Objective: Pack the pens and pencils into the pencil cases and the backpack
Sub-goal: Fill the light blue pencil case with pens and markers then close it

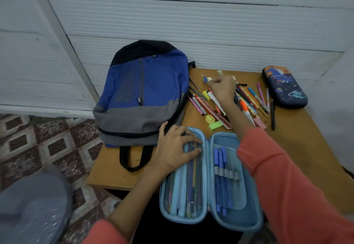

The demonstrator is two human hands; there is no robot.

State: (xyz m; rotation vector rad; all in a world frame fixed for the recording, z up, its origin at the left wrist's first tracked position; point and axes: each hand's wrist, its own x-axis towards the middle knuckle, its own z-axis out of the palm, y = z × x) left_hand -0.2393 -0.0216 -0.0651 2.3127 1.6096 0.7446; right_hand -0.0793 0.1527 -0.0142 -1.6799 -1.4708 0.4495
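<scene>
**Pen pick-up: fault conditions**

The table carries the backpack on its left. The blue case lies open at the near edge and appears to overhang it. The dark case sits closed at the far right. The loose pile of pens and pencils lies between the backpack and the dark case.

The left hand presses spread fingers flat on the blue case's mesh side. The right hand is curled down into the pile; whether it pinches anything cannot be told.

Faults likely:
- Lifting the left hand may let the blue case tip off the edge.
- The right forearm crosses the pile; drawing it back low may sweep pens off the table.
</scene>
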